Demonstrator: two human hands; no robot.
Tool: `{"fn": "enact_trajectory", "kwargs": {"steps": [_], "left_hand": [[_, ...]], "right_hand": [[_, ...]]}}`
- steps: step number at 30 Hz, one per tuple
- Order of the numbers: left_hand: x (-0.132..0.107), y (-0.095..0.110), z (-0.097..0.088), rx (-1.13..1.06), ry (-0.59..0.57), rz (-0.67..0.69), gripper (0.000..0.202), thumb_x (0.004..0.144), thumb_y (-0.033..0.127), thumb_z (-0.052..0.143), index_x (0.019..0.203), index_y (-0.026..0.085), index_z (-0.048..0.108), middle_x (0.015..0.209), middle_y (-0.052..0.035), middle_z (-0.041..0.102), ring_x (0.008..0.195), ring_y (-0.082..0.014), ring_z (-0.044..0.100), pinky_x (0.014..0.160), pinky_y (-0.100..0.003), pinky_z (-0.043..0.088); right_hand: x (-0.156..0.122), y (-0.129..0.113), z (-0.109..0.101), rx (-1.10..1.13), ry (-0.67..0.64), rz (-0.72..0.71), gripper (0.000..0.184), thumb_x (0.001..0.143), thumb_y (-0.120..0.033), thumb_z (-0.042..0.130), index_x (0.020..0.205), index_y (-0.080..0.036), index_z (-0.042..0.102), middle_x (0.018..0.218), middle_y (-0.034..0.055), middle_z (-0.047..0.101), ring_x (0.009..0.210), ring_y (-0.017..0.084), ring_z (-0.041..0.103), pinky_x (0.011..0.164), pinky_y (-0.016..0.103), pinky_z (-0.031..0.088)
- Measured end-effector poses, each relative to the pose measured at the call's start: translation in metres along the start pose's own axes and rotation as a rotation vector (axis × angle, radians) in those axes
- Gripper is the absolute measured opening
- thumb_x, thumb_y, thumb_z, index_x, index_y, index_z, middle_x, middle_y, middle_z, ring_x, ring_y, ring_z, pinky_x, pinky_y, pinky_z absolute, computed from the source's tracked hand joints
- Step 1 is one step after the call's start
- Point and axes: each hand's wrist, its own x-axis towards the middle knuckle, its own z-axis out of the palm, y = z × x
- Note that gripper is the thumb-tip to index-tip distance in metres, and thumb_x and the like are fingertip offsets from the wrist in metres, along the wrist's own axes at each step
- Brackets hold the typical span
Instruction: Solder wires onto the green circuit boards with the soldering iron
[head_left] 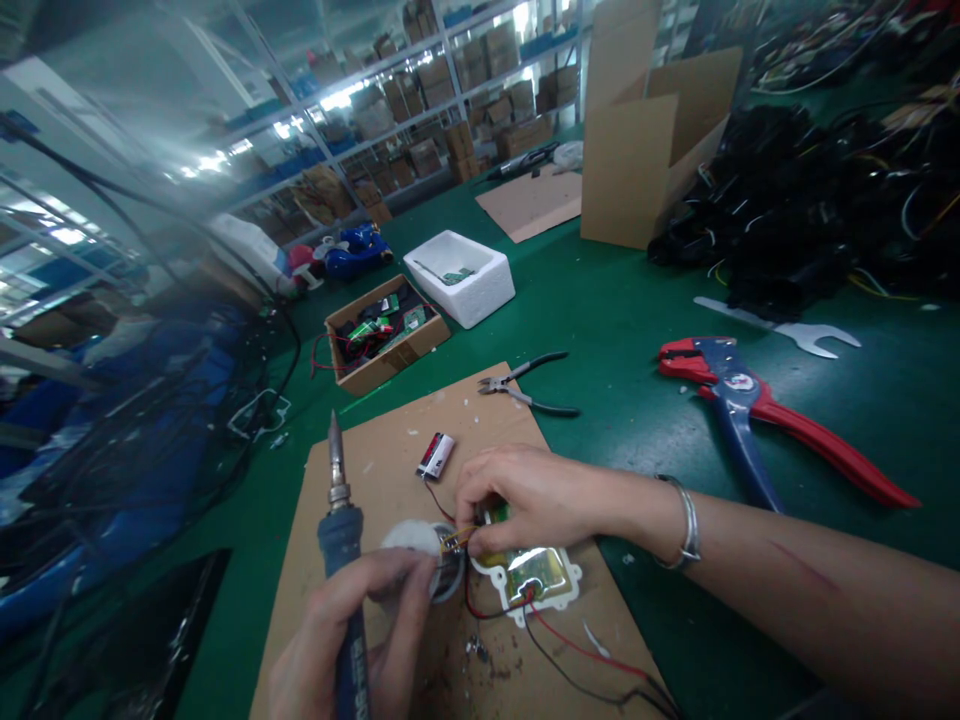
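Left hand [352, 640], nearest the cam, is closed round the blue grip of a soldering iron [341, 560], tip pointing up and away from the work. Right hand [525, 500] w/ a silver bangle [686, 525] on the wrist has fingers curled down, pinching small wires at the edge of a white-framed circuit module [536, 575]; exactly what's pinched can't be made out. Module lies on a cardboard sheet [405, 440], red and black wires [592, 660] trailing toward the cam. Just beyond the right hand sits a small red/white battery [436, 455]. Further out on the green bench [622, 330]: black-handled pliers [529, 385], red/blue wire stripper [757, 410], metal wrench [780, 328], carton of parts [386, 335], white foam box [459, 277].
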Motion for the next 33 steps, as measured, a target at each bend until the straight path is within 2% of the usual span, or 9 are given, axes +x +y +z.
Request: {"fn": "enact_trajectory", "kwargs": {"steps": [4,9,13,16,21,29,33], "left_hand": [[-0.001,0.001,0.001,-0.014,0.01,0.021,0.022,0.072,0.009,0.074,0.089,0.012,0.06,0.077,0.0013,0.063,0.065,-0.0061,0.06,0.069,-0.015,0.046],[-0.001,0.004,0.001,0.002,0.008,0.054,0.023,0.07,0.01,0.075,0.088,0.015,0.061,0.076,0.0021,0.066,0.063,-0.0084,0.063,0.069,-0.017,0.05],[-0.004,0.001,-0.001,-0.043,-0.026,0.075,0.03,0.067,0.016,0.078,0.091,0.019,0.06,0.073,0.0025,0.069,0.059,-0.0136,0.066,0.057,-0.022,0.054],[-0.007,-0.002,-0.004,-0.053,-0.088,0.1,0.032,0.063,0.02,0.08,0.089,0.022,0.061,0.067,0.0043,0.069,0.052,-0.0155,0.065,0.047,-0.023,0.054],[-0.008,-0.004,-0.005,-0.059,-0.123,0.086,0.034,0.063,0.02,0.079,0.091,0.024,0.06,0.071,0.0036,0.071,0.055,-0.0181,0.067,0.051,-0.025,0.057],[0.004,-0.005,-0.011,-0.07,-0.124,0.032,0.031,0.065,0.025,0.077,0.091,0.026,0.061,0.069,0.0051,0.069,0.049,-0.0164,0.064,0.045,-0.022,0.054],[0.009,-0.009,-0.014,-0.07,-0.158,0.009,0.026,0.067,0.029,0.076,0.089,0.025,0.062,0.071,0.0039,0.069,0.052,-0.0164,0.064,0.047,-0.022,0.053]], "right_hand": [[0.001,0.0,0.002,0.023,0.008,0.048,0.013,0.073,-0.03,0.072,0.081,-0.02,0.069,0.083,-0.0021,0.066,0.078,0.011,0.056,0.067,0.022,0.037],[0.0,-0.001,0.006,-0.013,0.053,0.138,0.016,0.07,-0.033,0.074,0.075,-0.02,0.066,0.078,-0.0024,0.065,0.073,0.012,0.055,0.06,0.023,0.033],[-0.001,-0.004,0.007,-0.03,0.09,0.148,0.013,0.071,-0.028,0.071,0.074,-0.019,0.063,0.074,-0.0024,0.064,0.07,0.012,0.054,0.057,0.023,0.031],[-0.002,-0.006,0.005,-0.025,0.094,0.111,0.01,0.072,-0.024,0.069,0.079,-0.019,0.064,0.08,-0.0019,0.065,0.076,0.013,0.056,0.063,0.025,0.034],[-0.001,-0.004,0.003,0.065,0.007,0.06,0.008,0.077,-0.017,0.066,0.084,-0.019,0.069,0.088,0.0009,0.067,0.09,0.016,0.058,0.076,0.027,0.038],[0.003,0.006,-0.005,0.231,-0.096,0.123,0.008,0.081,-0.018,0.065,0.087,-0.013,0.066,0.076,-0.0014,0.065,0.064,0.006,0.054,0.056,0.016,0.038],[0.003,0.004,-0.008,0.214,-0.021,0.186,0.007,0.081,-0.018,0.064,0.085,-0.013,0.064,0.071,-0.002,0.062,0.059,0.005,0.051,0.054,0.016,0.035]]}}
